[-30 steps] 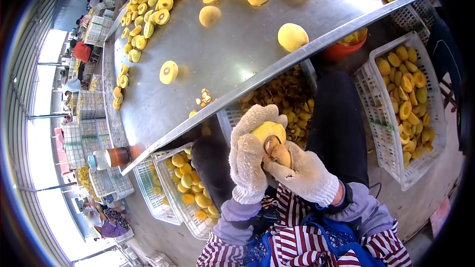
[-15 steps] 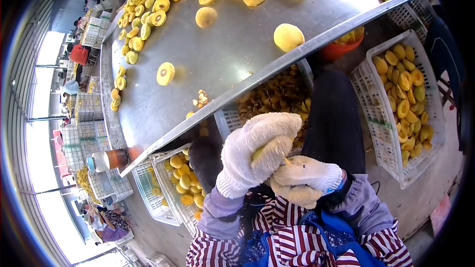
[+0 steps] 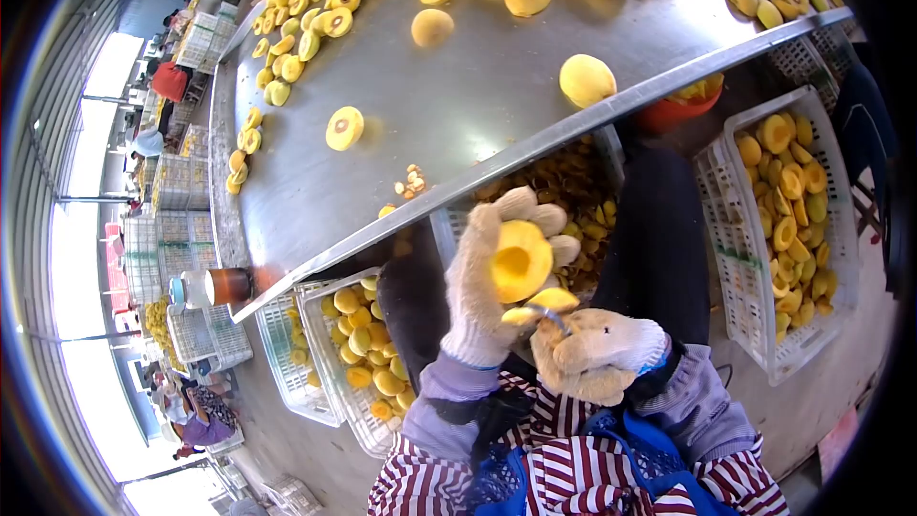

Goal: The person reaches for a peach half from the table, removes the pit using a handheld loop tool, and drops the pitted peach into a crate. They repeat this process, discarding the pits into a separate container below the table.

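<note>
My left hand, in a white knit glove, cradles a yellow peach half with its hollow facing up and no stone in it. Around the fruit's far side the gloved fingers are curled. Just below, my right hand, also gloved, is closed on a small pitting tool with a curved metal end; its handle is hidden in the fist. Pieces of yellow flesh hang at the metal end, between the two hands. Beneath them, a crate of brownish-yellow scraps sits between my knees.
A metal table slopes across in front, bearing many peach halves and a few stone fragments. Crates of peaches stand at left and right. A red bowl is under the table edge; a jar stands at left.
My left hand has turned and uncurled, bringing the peach half's hollow into view. The metal tool end and loose flesh now show by my right hand. The whole view has shifted slightly.
</note>
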`<action>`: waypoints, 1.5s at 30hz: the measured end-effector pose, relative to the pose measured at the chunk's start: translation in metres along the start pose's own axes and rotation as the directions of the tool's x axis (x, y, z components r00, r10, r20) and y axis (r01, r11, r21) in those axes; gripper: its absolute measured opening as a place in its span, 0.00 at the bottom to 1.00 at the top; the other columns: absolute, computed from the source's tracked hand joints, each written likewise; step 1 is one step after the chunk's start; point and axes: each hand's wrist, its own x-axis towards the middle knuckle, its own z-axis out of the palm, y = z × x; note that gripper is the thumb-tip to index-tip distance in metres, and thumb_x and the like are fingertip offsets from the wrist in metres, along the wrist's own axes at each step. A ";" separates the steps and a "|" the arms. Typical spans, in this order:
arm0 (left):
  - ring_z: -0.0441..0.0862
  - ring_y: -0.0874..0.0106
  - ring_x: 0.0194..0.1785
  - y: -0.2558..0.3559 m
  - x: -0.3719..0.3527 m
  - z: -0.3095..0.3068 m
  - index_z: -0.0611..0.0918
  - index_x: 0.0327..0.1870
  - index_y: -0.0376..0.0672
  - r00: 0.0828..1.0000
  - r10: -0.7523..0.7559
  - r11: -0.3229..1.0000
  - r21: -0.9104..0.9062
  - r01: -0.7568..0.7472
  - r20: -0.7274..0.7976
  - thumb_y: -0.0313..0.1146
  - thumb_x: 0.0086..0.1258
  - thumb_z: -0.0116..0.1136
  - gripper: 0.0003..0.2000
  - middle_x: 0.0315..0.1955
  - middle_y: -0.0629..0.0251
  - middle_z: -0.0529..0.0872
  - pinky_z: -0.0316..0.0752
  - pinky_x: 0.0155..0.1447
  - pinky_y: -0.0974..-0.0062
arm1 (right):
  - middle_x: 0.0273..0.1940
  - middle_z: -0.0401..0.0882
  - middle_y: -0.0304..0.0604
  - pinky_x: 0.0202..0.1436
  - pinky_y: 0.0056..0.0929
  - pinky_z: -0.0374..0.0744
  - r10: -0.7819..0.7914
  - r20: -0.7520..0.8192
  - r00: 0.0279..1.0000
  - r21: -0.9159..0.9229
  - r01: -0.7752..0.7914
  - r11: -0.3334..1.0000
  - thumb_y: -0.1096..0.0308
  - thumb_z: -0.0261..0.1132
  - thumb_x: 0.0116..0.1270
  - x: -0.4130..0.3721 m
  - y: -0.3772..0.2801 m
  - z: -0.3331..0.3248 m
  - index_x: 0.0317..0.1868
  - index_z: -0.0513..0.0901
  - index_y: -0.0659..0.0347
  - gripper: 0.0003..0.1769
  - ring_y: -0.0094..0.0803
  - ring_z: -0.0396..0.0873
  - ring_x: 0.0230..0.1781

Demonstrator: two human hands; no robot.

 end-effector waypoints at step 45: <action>0.82 0.47 0.59 0.032 -0.009 -0.055 0.68 0.71 0.43 0.996 0.091 0.968 0.233 -0.094 0.024 0.39 0.64 0.73 0.35 0.62 0.46 0.77 0.87 0.52 0.53 | 0.32 0.85 0.52 0.34 0.38 0.81 -0.990 -0.010 0.138 -0.563 -0.819 -0.109 0.45 0.66 0.69 0.070 0.027 0.097 0.47 0.79 0.59 0.24 0.49 0.86 0.32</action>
